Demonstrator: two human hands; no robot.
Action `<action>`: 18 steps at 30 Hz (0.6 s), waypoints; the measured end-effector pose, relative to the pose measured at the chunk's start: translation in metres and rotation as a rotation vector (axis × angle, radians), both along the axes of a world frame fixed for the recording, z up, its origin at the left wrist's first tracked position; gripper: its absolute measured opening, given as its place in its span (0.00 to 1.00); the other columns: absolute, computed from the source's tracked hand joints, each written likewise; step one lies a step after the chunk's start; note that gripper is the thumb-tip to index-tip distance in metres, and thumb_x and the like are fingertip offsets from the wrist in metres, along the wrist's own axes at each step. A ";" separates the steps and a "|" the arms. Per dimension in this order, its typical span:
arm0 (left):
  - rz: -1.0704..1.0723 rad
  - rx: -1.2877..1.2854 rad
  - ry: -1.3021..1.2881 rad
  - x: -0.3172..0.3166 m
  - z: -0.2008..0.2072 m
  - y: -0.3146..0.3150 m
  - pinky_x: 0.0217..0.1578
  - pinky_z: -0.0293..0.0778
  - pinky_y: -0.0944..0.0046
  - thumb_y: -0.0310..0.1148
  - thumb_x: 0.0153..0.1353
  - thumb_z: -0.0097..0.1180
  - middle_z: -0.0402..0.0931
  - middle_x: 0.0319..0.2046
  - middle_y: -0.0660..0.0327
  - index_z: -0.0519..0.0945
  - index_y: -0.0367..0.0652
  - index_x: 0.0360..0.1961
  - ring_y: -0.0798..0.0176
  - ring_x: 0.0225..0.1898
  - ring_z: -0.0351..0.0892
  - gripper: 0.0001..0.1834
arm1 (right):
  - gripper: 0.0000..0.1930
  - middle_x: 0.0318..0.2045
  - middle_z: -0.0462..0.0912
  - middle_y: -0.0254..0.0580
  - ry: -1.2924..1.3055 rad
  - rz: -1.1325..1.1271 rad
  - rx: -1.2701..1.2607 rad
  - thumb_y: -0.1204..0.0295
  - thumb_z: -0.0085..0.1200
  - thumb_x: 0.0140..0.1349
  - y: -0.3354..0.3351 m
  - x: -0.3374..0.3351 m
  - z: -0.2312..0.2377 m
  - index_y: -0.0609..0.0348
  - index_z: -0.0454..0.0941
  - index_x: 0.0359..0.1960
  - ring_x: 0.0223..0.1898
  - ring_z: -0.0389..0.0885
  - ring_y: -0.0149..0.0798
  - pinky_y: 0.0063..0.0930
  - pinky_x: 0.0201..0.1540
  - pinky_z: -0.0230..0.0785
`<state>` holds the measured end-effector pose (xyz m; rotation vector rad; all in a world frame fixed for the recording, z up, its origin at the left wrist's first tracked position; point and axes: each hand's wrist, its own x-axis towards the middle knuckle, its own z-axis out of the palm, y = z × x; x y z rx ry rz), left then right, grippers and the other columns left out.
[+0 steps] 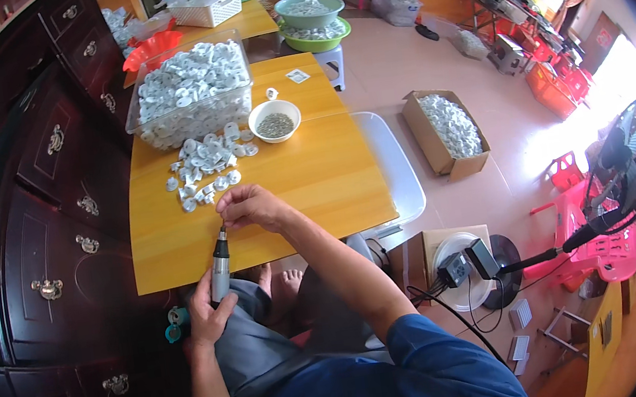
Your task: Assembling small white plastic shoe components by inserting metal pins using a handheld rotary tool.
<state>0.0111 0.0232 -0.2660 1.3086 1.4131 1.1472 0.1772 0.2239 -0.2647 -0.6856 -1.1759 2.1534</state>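
Yellow tabletop [331,177], screwdriver tip [223,233] indistinct

White parts [207,158] on yellow table [325,189]

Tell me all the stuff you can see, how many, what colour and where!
Handheld tool: one, grey and black, upright in the left hand
Loose plastic pieces: many, white, heaped on the table
Clear tub: one, full of white pieces, on the table
Bowl: one, white, right of the tub
Metal bits: many, silvery, in the bowl
Table: one, yellow-brown, centre
Cabinet: one, dark brown, left
Cardboard box: one, brown, floor
Basins: two, green, stacked beyond the table
Fan: one, black, right
Background clutter: too small to count
Left hand: one, bare, around the tool
Right hand: one, bare, at the tool's tip
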 end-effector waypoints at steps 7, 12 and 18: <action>-0.018 -0.029 -0.082 0.002 0.004 0.000 0.26 0.67 0.74 0.28 0.55 0.59 0.70 0.26 0.67 0.68 0.31 0.60 0.76 0.22 0.68 0.31 | 0.09 0.31 0.82 0.31 0.046 0.070 0.063 0.77 0.63 0.56 0.003 0.007 -0.001 0.57 0.79 0.38 0.31 0.83 0.28 0.21 0.36 0.77; -0.015 -0.029 -0.090 0.003 0.006 -0.002 0.26 0.67 0.74 0.28 0.55 0.59 0.70 0.25 0.67 0.68 0.31 0.59 0.75 0.22 0.68 0.30 | 0.09 0.32 0.82 0.29 0.081 0.061 0.052 0.75 0.63 0.58 -0.001 0.004 -0.006 0.55 0.80 0.40 0.32 0.82 0.25 0.20 0.37 0.76; 0.046 -0.014 -0.099 0.003 0.007 -0.004 0.25 0.67 0.73 0.27 0.55 0.59 0.70 0.25 0.67 0.68 0.31 0.59 0.76 0.22 0.69 0.30 | 0.16 0.34 0.82 0.30 0.044 0.114 0.046 0.72 0.62 0.60 0.000 -0.002 -0.001 0.54 0.76 0.49 0.34 0.82 0.27 0.22 0.39 0.76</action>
